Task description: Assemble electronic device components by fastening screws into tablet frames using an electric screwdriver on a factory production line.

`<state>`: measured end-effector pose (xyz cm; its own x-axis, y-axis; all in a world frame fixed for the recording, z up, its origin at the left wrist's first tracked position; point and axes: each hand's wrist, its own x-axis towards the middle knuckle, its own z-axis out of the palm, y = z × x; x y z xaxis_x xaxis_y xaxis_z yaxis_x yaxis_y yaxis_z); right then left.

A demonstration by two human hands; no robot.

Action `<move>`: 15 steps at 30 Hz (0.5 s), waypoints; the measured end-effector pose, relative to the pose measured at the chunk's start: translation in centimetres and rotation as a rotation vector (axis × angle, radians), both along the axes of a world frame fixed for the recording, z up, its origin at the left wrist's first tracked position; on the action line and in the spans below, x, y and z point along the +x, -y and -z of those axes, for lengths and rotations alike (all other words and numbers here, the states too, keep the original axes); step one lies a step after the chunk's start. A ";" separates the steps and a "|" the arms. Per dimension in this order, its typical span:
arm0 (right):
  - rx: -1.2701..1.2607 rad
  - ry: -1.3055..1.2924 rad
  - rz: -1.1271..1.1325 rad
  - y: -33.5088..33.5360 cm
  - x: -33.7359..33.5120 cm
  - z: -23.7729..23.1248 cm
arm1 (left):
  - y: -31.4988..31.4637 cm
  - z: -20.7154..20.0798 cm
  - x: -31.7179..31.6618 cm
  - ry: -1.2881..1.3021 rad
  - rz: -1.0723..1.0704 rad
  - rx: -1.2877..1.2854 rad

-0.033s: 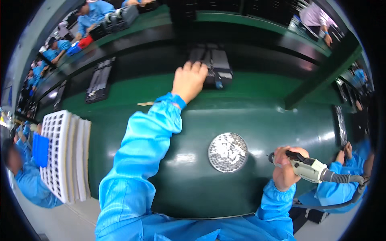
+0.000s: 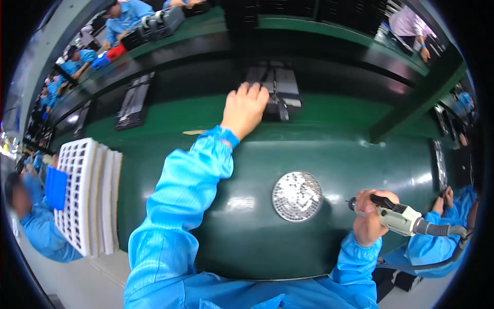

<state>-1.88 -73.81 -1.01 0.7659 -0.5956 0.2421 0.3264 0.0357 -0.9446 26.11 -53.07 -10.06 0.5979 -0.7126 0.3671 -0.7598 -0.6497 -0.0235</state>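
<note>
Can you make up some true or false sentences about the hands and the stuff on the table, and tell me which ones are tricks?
1. The right hand holds a hand tool. True.
2. A round dish of small shiny pieces lies on the green table. True.
3. The left hand is in the round dish. False: it is at a dark flat device beyond the dish.
4. The hand tool's tip touches the round dish. False: there is a gap between them.
5. A stack of white trays is left of the dish. True.
</note>
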 end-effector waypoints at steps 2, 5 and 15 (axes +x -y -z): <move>-0.033 -0.021 0.008 0.5 -0.5 0.4 | -3.3 -3.2 -3.6 -0.017 0.008 -0.038; -0.025 -0.003 -0.038 1.0 -1.0 0.5 | -8.1 -7.2 -10.4 0.003 -0.049 -0.025; -0.036 0.105 -0.149 -1.1 0.2 1.7 | -15.7 -8.5 -20.6 -0.346 -0.138 0.183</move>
